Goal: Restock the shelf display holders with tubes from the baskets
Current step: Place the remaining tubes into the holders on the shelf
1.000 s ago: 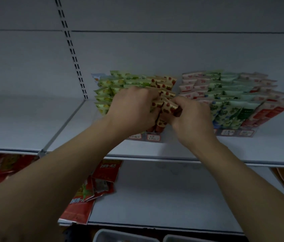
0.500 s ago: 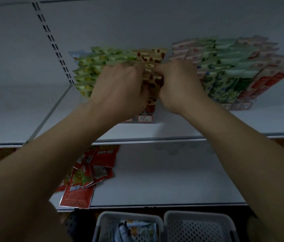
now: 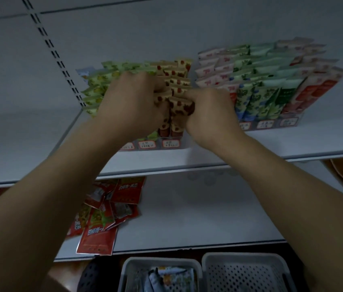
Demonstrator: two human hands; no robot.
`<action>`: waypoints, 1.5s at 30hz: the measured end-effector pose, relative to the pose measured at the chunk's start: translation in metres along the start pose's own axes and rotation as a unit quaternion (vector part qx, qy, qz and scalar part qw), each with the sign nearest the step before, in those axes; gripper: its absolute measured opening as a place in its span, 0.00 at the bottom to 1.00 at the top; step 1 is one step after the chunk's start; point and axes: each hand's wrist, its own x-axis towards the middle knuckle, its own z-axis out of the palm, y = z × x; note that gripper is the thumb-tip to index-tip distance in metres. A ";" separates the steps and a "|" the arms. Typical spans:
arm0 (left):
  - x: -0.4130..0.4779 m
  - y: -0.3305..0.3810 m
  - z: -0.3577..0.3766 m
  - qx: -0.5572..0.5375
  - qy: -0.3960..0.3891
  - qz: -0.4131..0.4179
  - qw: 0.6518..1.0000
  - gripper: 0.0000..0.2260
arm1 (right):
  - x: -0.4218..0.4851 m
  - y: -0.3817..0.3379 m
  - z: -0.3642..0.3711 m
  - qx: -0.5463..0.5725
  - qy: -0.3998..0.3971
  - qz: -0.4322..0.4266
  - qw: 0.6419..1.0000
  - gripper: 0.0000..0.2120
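Note:
A clear display holder (image 3: 167, 143) on the upper shelf carries rows of green and cream red-spotted tubes (image 3: 180, 77). My left hand (image 3: 132, 104) and my right hand (image 3: 210, 110) are both curled on the front cream red-spotted tubes (image 3: 178, 110) in its right column, pinching them between the two hands. A second holder (image 3: 288, 123) to the right is packed with pink, green and red tubes. Below, a white basket (image 3: 162, 275) holds a few tubes; the basket (image 3: 246, 272) next to it looks empty.
Red snack packets (image 3: 103, 216) lie in a loose pile on the lower shelf at left. The upper shelf edge (image 3: 187, 167) runs across the middle. A slotted upright (image 3: 54, 53) divides the back panel. A brown corded thing shows at the far right.
The view has dropped a little, so both baskets show more fully. My hands have stayed on the spotted tubes, shifting slightly down toward the front of the column.

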 end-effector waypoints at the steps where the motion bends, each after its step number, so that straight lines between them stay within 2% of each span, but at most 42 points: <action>1: 0.000 -0.001 -0.001 -0.005 -0.007 0.002 1.000 0.08 | 0.004 0.000 -0.002 -0.008 -0.014 0.008 1.000 0.04; 5: -0.006 0.000 -0.002 -0.027 -0.030 0.008 0.999 0.06 | 0.010 0.007 -0.003 -0.035 -0.027 0.045 0.998 0.02; 12: -0.002 0.003 0.001 0.026 -0.012 0.022 0.999 0.07 | 0.006 0.012 0.005 -0.038 0.010 0.025 0.999 0.02; 15: 0.002 0.000 0.004 0.051 0.003 0.004 0.999 0.10 | 0.002 0.011 0.007 -0.033 0.019 0.027 0.999 0.03; 21: 0.002 -0.005 0.004 0.030 -0.020 0.039 0.999 0.08 | -0.002 0.010 0.004 -0.022 0.020 0.031 0.999 0.02; 30: -0.008 0.013 -0.007 0.085 -0.074 0.043 0.993 0.09 | -0.015 0.007 0.006 0.030 0.013 0.070 0.997 0.13; 32: -0.012 0.012 -0.007 0.075 -0.089 0.024 0.993 0.09 | -0.022 0.004 0.002 0.055 0.005 0.076 0.996 0.15; 35: -0.006 0.010 -0.010 0.061 -0.094 0.013 0.994 0.06 | -0.028 0.003 -0.002 0.058 0.006 0.071 0.996 0.14; 39: -0.003 0.007 -0.015 0.038 -0.117 0.022 0.992 0.08 | -0.025 0.003 -0.002 0.068 0.016 0.058 0.996 0.09; 45: -0.006 0.002 -0.009 0.019 -0.062 0.036 0.997 0.05 | -0.019 0.001 -0.004 0.063 0.003 0.046 0.997 0.06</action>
